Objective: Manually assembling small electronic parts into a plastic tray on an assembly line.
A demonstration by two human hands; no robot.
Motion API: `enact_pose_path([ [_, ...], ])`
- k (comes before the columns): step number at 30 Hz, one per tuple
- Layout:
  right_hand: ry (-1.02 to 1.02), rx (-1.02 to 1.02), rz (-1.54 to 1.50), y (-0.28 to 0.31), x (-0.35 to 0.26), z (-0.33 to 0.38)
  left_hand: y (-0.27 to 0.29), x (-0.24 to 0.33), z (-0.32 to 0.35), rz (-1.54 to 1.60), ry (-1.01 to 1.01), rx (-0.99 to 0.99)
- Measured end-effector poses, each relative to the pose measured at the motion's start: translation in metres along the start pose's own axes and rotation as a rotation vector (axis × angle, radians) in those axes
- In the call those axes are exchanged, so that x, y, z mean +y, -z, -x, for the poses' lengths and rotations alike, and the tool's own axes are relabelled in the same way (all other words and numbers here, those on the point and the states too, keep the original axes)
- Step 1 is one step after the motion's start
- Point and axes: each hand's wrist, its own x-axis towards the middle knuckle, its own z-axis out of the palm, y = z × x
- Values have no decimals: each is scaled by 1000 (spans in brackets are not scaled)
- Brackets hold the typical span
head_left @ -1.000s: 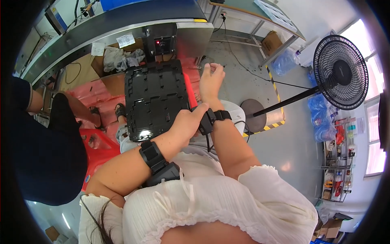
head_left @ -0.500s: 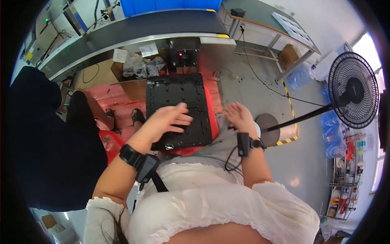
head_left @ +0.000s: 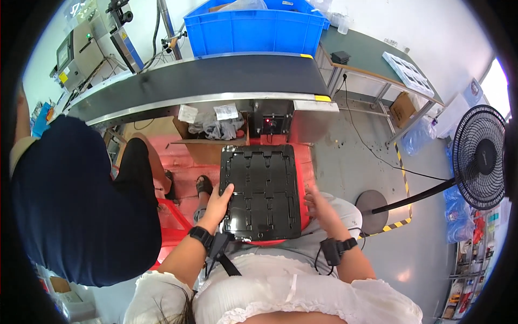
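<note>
A glossy black plastic tray (head_left: 261, 191) with moulded recesses lies in front of my lap, on top of a red object (head_left: 303, 197) whose edge shows along the right side. My left hand (head_left: 217, 206) holds the tray's left edge, thumb on the upper face; its other fingers are mostly hidden at the side. Just off the tray's right edge, my right hand (head_left: 322, 209) is a little smeared by motion. Its fingers are stretched out, and nothing shows in them. Both wrists carry black strapped devices.
A conveyor belt (head_left: 216, 78) crosses ahead, with a blue bin (head_left: 259, 32) behind it. Beneath stands a cardboard box (head_left: 208, 151) holding grey plastic. Close on my left sits a person in dark clothes (head_left: 86, 200). A black fan (head_left: 482, 156) stands right, near a green-topped table (head_left: 367, 59).
My left hand has gone from above the tray's surface to its left edge. My right hand has come down beside the right edge. The view has tilted up toward the conveyor.
</note>
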Motion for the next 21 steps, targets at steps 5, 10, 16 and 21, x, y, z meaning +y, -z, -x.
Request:
enact_pose_path([
  [5, 311, -16, 252, -55, 7, -17, -1, 4, -2, 95, 91, -102],
  [10, 388, -9, 329, -52, 13, -22, 2, 2, -4, 81, 82, -127],
  [16, 376, -86, 153, -55, 11, -26, 4, 10, -4, 161, 150, -176],
  [21, 470, -76, 154, -53, 22, -35, 1, 13, 3, 235, 158, -210],
])
